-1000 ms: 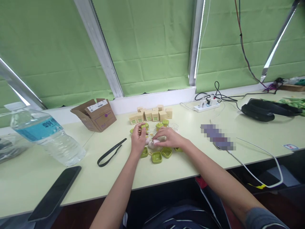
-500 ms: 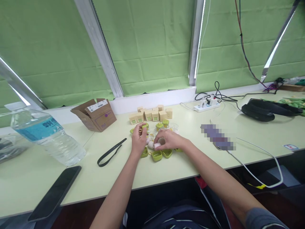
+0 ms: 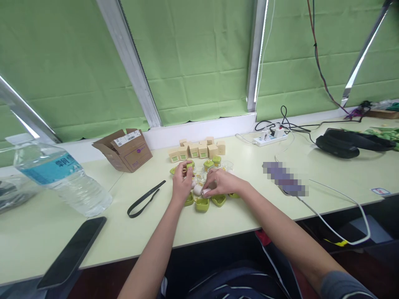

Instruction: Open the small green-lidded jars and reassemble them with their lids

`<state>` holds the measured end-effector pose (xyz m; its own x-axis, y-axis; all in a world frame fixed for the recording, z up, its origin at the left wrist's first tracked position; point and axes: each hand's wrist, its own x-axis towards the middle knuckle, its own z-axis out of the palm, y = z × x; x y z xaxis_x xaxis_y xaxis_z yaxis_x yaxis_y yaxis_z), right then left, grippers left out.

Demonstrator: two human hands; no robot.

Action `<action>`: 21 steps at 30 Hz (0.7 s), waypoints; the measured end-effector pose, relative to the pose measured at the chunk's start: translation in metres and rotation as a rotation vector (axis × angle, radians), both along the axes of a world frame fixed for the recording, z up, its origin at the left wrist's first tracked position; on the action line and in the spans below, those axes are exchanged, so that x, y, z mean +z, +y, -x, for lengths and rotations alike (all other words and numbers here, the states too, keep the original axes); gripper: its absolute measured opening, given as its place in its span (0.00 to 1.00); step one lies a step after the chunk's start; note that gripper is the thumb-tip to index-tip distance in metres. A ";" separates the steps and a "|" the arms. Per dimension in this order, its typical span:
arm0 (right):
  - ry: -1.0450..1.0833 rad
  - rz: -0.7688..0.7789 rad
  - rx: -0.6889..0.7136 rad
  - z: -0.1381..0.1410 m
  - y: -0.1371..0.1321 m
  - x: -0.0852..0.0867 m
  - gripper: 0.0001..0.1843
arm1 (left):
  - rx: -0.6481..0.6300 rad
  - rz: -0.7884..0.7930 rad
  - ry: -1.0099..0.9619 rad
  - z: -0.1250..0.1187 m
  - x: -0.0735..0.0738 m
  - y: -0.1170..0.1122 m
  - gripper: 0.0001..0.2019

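Note:
My left hand (image 3: 181, 182) is closed, its fingers curled round a small green piece (image 3: 189, 165) with a yellowish loop by it. With thumb and fingertips my right hand (image 3: 222, 182) pinches a small whitish-pink cylinder (image 3: 206, 192). A similar pale cylinder (image 3: 197, 189) lies just left of those fingertips. Nearest the front edge are open green cups, among them one in the middle (image 3: 202, 205) and another to its right (image 3: 219, 201). Behind my hands stand small clear jars with green lids (image 3: 208, 165) and a clear round dish (image 3: 228, 166), partly hidden.
Several small beige boxes (image 3: 193, 150) stand behind the jars. To the left are a brown carton (image 3: 131, 151), a black strap (image 3: 145, 201), a phone (image 3: 75, 251) and a tilted water bottle (image 3: 67, 174). Rightward are a power strip (image 3: 270, 140), a white cable (image 3: 336, 226) and a black pouch (image 3: 338, 143).
The middle green cup has shifted slightly left and forward to the edge. My right fingertips have dipped a little with the pale cylinder. The left hand has hardly moved.

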<state>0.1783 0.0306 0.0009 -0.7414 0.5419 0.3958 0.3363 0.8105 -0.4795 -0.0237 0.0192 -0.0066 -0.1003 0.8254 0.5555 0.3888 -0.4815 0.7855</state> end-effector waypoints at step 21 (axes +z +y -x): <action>0.277 -0.104 -0.277 -0.002 0.009 -0.001 0.12 | -0.113 -0.016 0.145 -0.003 -0.002 -0.002 0.16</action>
